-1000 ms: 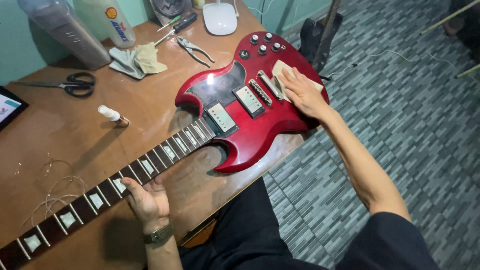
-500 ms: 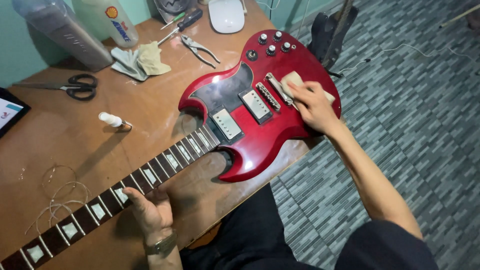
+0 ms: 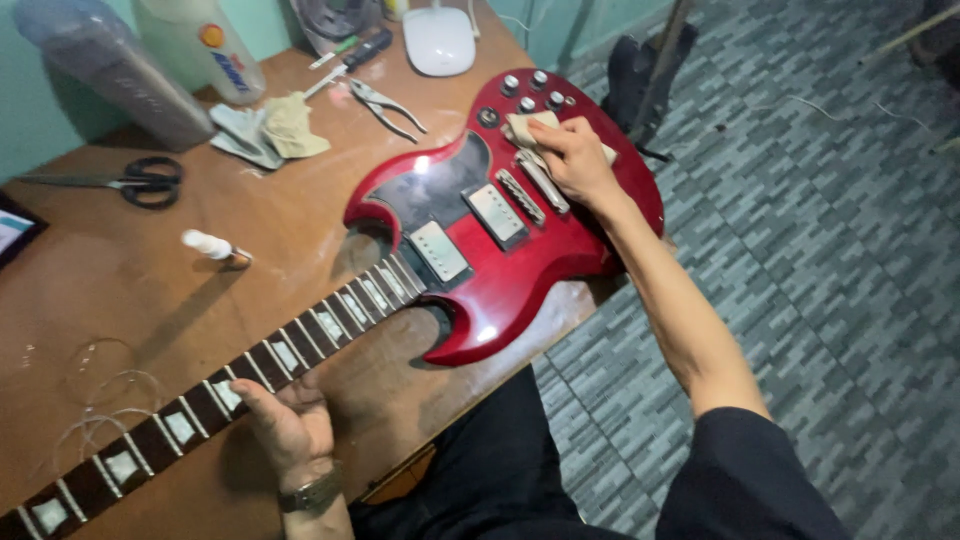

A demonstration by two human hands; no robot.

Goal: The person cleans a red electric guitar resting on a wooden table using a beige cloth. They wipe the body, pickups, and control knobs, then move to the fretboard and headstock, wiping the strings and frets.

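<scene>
Ideally the cloth (image 3: 545,130) stays flat under the palm, wiping with light, even strokes around the bridge and knobs while the neck is kept steady. Right hand (image 3: 575,160), at about 1 o'clock, is spread nearly flat, pressing the cloth on the red guitar (image 3: 520,270) body. Left hand (image 3: 285,425), at 7 o'clock, curls loosely round the neck, thumb on the fretboard. Guitar lies across the worktop (image 3: 120,290), body overhanging the right edge.
</scene>
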